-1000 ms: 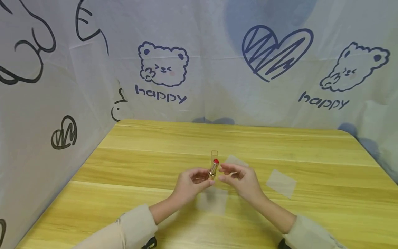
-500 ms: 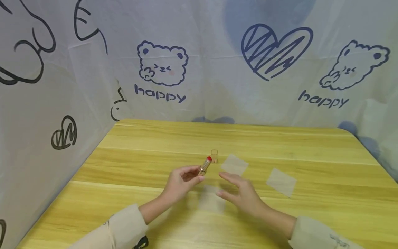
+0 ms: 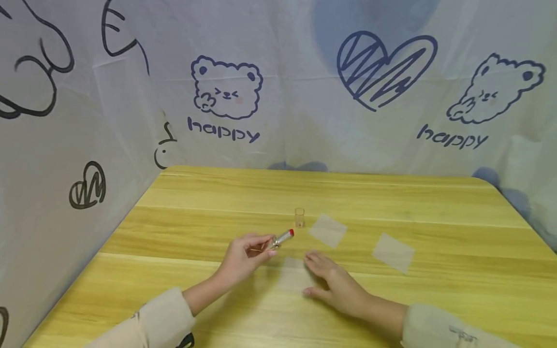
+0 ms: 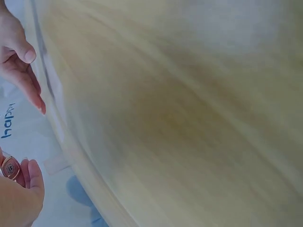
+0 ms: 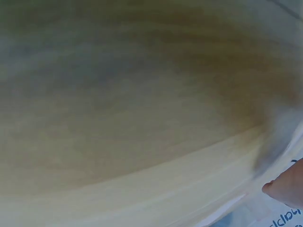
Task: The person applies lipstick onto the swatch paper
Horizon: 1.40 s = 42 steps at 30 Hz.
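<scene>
My left hand [image 3: 243, 256] pinches an uncapped lipstick [image 3: 284, 237] between thumb and fingers. Its red tip points right and slightly up, above the table. In the left wrist view, the round base of the lipstick [image 4: 10, 168] shows between the fingers. My right hand [image 3: 339, 285] holds nothing, its fingers extended over the right edge of a thin translucent square sheet [image 3: 289, 278]; whether they touch it, I cannot tell. Only part of that hand [image 5: 288, 187] enters the right wrist view. Behind the lipstick, a clear cap [image 3: 300, 218] stands upright on the table.
Two more translucent squares lie on the wood-grain table [image 3: 209, 193]: one sheet [image 3: 328, 231] right of the cap, another sheet [image 3: 393, 253] farther right. A white cloth [image 3: 296, 125] with drawings hangs behind the table and along its left side.
My left hand has moved left with the lipstick, which has tilted from near upright toward level. My right hand has drawn apart from it and come down toward the nearest sheet, its fingers straightening.
</scene>
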Motion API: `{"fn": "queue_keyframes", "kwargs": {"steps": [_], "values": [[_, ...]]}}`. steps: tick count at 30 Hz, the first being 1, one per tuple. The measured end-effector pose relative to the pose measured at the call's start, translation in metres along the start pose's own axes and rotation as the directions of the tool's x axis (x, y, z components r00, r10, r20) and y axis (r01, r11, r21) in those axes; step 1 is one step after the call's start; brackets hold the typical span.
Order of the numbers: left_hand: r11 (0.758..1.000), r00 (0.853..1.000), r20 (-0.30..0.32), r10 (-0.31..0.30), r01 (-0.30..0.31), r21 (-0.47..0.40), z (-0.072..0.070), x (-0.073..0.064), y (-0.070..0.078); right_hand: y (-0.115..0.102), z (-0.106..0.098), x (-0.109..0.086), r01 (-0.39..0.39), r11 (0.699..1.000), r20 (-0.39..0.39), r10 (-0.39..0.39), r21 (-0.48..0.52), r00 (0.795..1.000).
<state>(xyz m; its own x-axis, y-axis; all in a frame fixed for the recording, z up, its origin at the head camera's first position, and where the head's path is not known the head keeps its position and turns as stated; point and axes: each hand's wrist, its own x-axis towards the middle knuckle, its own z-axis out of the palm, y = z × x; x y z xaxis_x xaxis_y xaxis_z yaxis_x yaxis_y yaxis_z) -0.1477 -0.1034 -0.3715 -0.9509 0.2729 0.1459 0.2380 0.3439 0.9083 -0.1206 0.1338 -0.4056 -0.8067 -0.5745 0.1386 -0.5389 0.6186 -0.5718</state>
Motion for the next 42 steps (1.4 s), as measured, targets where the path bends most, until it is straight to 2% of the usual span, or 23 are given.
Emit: {"fn": "queue_keyframes", "kwargs": {"steps": [4, 9, 13, 19, 26, 32, 42], "values": [[1.000, 1.000, 0.023, 0.011, -0.012, 0.029, -0.002, -0.004, -0.002, 0.002, 0.000, -0.001, -0.016, 0.999, 0.012, 0.016, -0.033, 1.000], [0.997, 0.999, 0.025, 0.041, -0.043, 0.071, -0.004, -0.007, -0.004, 0.004, -0.001, -0.002, -0.048, 0.999, 0.041, 0.049, -0.023, 0.998], [0.996, 0.999, 0.022, 0.041, -0.043, 0.079, -0.005, -0.008, -0.005, 0.006, -0.001, -0.003, -0.055, 0.998, 0.059, 0.056, -0.014, 0.997], [0.992, 0.998, 0.043, 0.046, -0.051, 0.113, -0.007, -0.011, -0.003, 0.009, -0.001, -0.003, -0.055, 0.998, 0.047, 0.056, -0.021, 0.997], [0.986, 0.993, 0.069, 0.093, -0.102, 0.129, -0.010, -0.012, -0.001, 0.011, 0.000, -0.003, -0.044, 0.998, 0.033, 0.045, -0.040, 0.998], [0.983, 0.991, 0.066, 0.113, -0.121, 0.135, -0.011, -0.010, -0.001, 0.010, 0.000, -0.003, -0.042, 0.998, 0.042, 0.043, -0.041, 0.998], [0.990, 0.997, 0.050, 0.065, -0.071, 0.120, -0.006, -0.008, -0.002, 0.008, -0.001, -0.003, -0.053, 0.998, 0.056, 0.055, -0.035, 0.997]]}}
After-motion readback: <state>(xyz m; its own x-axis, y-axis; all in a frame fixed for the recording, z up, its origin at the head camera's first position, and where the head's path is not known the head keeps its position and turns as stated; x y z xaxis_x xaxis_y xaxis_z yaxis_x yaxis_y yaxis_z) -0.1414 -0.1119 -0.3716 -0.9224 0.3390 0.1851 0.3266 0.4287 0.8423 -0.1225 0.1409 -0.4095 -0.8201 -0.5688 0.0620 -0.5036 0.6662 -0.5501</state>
